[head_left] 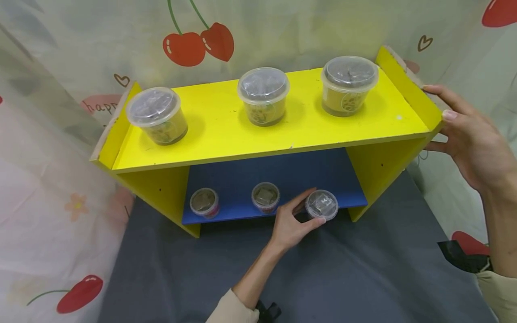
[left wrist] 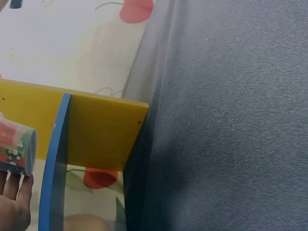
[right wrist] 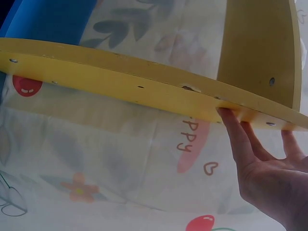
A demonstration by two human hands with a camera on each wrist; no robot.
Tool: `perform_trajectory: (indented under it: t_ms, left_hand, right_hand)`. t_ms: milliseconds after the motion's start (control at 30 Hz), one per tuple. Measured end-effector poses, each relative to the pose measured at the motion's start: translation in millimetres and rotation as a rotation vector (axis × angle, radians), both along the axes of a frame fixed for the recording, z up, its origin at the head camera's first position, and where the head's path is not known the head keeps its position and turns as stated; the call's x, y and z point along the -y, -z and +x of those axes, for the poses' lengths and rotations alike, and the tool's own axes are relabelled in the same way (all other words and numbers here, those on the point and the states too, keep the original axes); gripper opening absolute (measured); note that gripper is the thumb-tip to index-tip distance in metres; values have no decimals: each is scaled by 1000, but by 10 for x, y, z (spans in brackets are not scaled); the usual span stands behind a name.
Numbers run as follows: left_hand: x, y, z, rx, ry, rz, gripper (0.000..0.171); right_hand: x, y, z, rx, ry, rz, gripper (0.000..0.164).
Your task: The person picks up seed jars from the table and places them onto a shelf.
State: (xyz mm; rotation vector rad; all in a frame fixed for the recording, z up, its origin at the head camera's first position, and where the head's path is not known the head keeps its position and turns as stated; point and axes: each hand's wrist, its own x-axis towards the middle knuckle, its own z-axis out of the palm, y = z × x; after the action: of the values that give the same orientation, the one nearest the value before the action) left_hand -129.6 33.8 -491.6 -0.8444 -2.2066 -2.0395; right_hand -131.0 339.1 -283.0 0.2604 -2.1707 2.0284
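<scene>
In the head view my left hand holds a small lidded plastic cup between thumb and fingers, at the front edge near the right end of the blue lower shelf. The left wrist view shows the cup's printed red and green side, with fingers against it. My right hand touches the right end panel of the yellow shelf unit. Its fairly straight fingers rest against the panel's outer side in the right wrist view. Whether the cup's base touches the blue shelf is hidden.
Two similar small cups, a left one and a middle one, stand on the blue shelf. Three larger lidded tubs stand along the yellow top. Grey cloth lies beneath, and a cherry-print curtain hangs behind.
</scene>
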Motion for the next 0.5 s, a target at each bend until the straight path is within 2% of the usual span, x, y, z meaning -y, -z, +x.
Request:
perform_trajectory:
  t_ms: [233, 433, 500]
  left_hand:
    - [-98, -65, -79, 15, 25, 76, 68]
    - [-119, -304, -48, -25, 35, 85, 64]
    - [-131, -344, -45, -26, 28, 70, 63]
  right_hand:
    - [-7, 5, -6, 5, 1, 3, 49]
    - [-9, 8, -10, 14, 8, 9, 49]
    - [-10, 11, -11, 15, 12, 13, 49]
